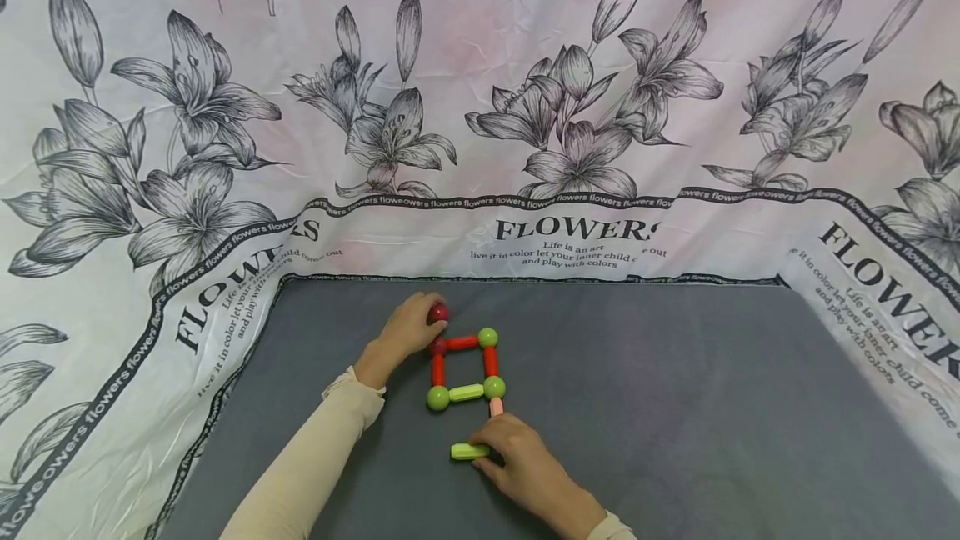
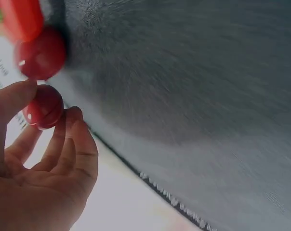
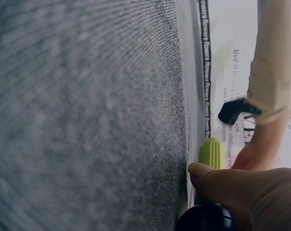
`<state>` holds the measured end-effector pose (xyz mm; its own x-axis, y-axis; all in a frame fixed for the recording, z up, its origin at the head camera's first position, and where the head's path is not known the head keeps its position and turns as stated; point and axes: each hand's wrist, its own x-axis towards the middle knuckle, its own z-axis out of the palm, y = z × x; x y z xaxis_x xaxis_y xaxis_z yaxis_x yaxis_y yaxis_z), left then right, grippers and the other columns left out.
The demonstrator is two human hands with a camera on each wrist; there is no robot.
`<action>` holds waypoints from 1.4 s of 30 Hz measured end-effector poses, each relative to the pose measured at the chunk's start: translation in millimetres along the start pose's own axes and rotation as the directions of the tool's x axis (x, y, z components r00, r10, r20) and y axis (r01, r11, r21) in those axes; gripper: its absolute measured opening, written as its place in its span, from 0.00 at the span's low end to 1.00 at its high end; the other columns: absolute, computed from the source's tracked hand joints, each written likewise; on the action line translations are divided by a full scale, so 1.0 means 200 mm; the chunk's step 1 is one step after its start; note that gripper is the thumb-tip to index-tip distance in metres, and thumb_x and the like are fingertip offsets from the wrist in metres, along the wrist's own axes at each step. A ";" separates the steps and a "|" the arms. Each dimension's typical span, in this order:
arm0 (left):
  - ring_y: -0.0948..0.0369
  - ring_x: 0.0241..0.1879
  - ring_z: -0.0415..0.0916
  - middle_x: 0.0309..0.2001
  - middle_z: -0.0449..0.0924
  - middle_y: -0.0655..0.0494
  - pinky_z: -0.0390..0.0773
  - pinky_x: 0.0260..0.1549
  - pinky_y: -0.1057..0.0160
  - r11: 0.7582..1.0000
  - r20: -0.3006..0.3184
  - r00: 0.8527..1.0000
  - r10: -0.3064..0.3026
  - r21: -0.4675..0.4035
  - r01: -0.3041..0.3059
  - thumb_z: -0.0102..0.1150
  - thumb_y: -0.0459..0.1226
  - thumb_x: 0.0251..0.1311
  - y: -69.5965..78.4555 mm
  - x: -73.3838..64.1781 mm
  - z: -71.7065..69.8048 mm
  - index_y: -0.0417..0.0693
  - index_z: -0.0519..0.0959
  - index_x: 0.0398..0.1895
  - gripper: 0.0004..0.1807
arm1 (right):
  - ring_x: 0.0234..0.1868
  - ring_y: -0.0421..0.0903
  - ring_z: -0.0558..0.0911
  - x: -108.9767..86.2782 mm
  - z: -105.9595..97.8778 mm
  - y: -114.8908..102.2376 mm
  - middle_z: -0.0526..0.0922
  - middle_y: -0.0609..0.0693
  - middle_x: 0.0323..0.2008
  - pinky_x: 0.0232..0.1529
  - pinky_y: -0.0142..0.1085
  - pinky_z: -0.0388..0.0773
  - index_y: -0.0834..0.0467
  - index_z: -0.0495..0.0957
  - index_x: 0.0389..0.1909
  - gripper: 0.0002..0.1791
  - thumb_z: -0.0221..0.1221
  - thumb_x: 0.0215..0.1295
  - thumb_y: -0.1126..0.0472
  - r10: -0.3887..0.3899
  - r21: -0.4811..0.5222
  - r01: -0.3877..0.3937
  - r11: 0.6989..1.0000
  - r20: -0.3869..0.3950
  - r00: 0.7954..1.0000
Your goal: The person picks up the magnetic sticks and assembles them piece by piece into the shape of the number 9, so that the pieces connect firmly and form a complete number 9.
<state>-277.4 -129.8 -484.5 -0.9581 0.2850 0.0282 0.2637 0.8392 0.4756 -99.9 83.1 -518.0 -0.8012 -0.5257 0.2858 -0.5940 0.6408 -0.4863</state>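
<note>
My left hand (image 1: 405, 329) pinches a glossy red ball (image 2: 43, 107) between thumb and fingers. It is at the far left corner of a square built from rods and balls, right beside the red corner ball (image 2: 42, 53). Red rods (image 1: 462, 342) make three sides, a yellow-green rod (image 1: 467, 392) the near one. The other corners are green balls (image 1: 438, 398). A pink rod (image 1: 496, 407) runs from the near right corner toward my right hand (image 1: 528, 465). That hand grips a ribbed yellow-green rod (image 3: 212, 153), its free end pointing left. A dark blue ball (image 3: 206, 219) shows by the fingers, partly hidden.
A dark grey cloth surface (image 1: 675, 407) lies under everything. White fabric with flower drawings and lettering (image 1: 577, 240) rises at the back and sides. A black strap piece (image 3: 234, 110) sits at the left sleeve cuff.
</note>
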 end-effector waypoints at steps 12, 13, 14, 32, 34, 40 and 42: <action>0.64 0.36 0.75 0.38 0.80 0.63 0.73 0.34 0.68 0.971 0.103 0.980 0.167 -0.188 -0.146 0.70 0.44 0.60 0.07 -0.61 -0.10 0.52 0.82 0.52 0.17 | 0.44 0.35 0.81 0.01 0.00 0.02 0.87 0.40 0.38 0.48 0.32 0.80 0.52 0.85 0.43 0.14 0.73 0.55 0.61 0.013 0.005 -0.013 1.000 0.020 1.000; 0.66 0.34 0.75 0.37 0.80 0.65 0.73 0.33 0.69 0.967 0.132 0.974 0.182 -0.204 -0.153 0.70 0.45 0.60 0.07 -0.65 -0.09 0.52 0.82 0.51 0.17 | 0.44 0.35 0.81 0.01 0.00 0.02 0.87 0.41 0.38 0.48 0.32 0.80 0.52 0.85 0.43 0.14 0.73 0.55 0.61 0.014 0.003 -0.014 1.000 0.015 1.000; 0.67 0.33 0.74 0.37 0.80 0.65 0.73 0.32 0.70 0.963 0.163 0.968 0.194 -0.219 -0.156 0.70 0.45 0.60 0.07 -0.68 -0.08 0.52 0.82 0.50 0.17 | 0.43 0.35 0.81 0.01 0.00 0.02 0.87 0.41 0.38 0.48 0.32 0.80 0.52 0.86 0.43 0.14 0.73 0.55 0.61 0.014 0.002 -0.014 1.000 0.010 1.000; 0.75 0.29 0.70 0.33 0.77 0.69 0.72 0.28 0.72 0.963 0.244 0.953 0.182 -0.239 -0.123 0.69 0.54 0.58 0.07 -0.82 0.13 0.59 0.81 0.44 0.16 | 0.43 0.35 0.81 0.00 0.01 0.03 0.87 0.40 0.38 0.47 0.32 0.80 0.52 0.86 0.42 0.14 0.74 0.54 0.61 0.001 0.009 -0.001 1.000 -0.026 1.000; 0.74 0.29 0.70 0.34 0.77 0.69 0.71 0.29 0.72 0.969 0.237 0.957 0.166 -0.217 -0.115 0.68 0.54 0.59 0.08 -0.82 0.13 0.59 0.81 0.45 0.17 | 0.43 0.35 0.81 0.00 0.01 0.03 0.87 0.40 0.38 0.47 0.32 0.80 0.52 0.86 0.42 0.14 0.74 0.54 0.61 0.000 0.012 0.000 1.000 -0.023 1.000; 0.73 0.31 0.70 0.36 0.78 0.68 0.71 0.29 0.70 0.983 0.227 0.964 0.142 -0.146 -0.111 0.68 0.55 0.58 0.08 -0.82 0.12 0.59 0.81 0.46 0.18 | 0.43 0.35 0.81 -0.01 0.01 0.01 0.87 0.40 0.38 0.47 0.32 0.80 0.52 0.85 0.42 0.14 0.73 0.55 0.61 0.010 0.012 -0.010 1.000 -0.004 1.000; 0.73 0.31 0.70 0.36 0.78 0.68 0.71 0.29 0.70 0.984 0.226 0.963 0.144 -0.133 -0.116 0.68 0.55 0.58 0.08 -0.82 0.12 0.59 0.81 0.46 0.18 | 0.43 0.35 0.80 -0.01 0.01 0.01 0.87 0.40 0.38 0.48 0.32 0.80 0.52 0.85 0.42 0.14 0.73 0.55 0.61 0.013 0.008 -0.013 1.000 0.001 1.000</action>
<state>-112.6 -151.5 -501.8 -0.8597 0.5004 -0.1028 0.3560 0.7312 0.5819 -99.4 84.0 -521.0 -0.8085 -0.5180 0.2792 -0.5833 0.6427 -0.4968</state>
